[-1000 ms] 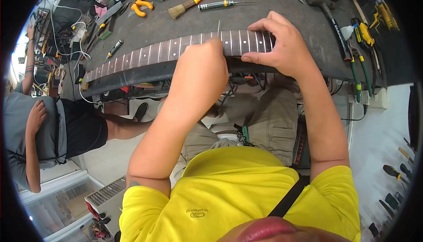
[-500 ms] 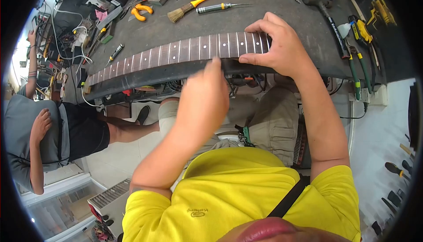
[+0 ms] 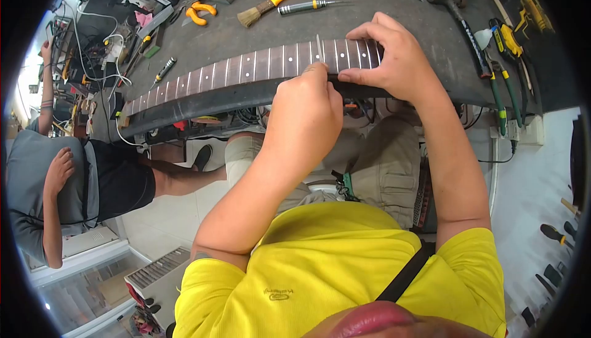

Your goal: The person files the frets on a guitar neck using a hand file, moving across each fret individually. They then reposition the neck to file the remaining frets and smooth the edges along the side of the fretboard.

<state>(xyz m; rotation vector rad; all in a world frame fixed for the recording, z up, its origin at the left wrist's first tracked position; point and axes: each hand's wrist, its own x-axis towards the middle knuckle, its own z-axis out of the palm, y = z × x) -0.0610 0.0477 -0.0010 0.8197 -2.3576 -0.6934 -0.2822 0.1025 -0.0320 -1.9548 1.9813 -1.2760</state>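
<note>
A guitar neck (image 3: pixel 209 79) with a dark fretboard, metal frets and pale dot inlays lies along the near edge of the bench. My left hand (image 3: pixel 309 107) is closed in a pinch around a thin metal file (image 3: pixel 319 48). The file points away from me across the fretboard, close to a fret, and its lower end is hidden in my fingers. At the right end of the neck, my right hand (image 3: pixel 397 61) grips it, thumb on the near edge and fingers over the far edge.
Beyond the neck lie a yellow-handled brush (image 3: pixel 280 1), a screwdriver (image 3: pixel 311 7) and orange-handled pliers (image 3: pixel 200 13). A hammer (image 3: pixel 458 24) and green-handled cutters (image 3: pixel 500 101) are on the right. Another person (image 3: pixel 52 178) is at the left, near cables and tools.
My left hand has moved right and a little away from me, and its motion blur is gone. The file now shows over the fretboard. My right hand keeps its grip.
</note>
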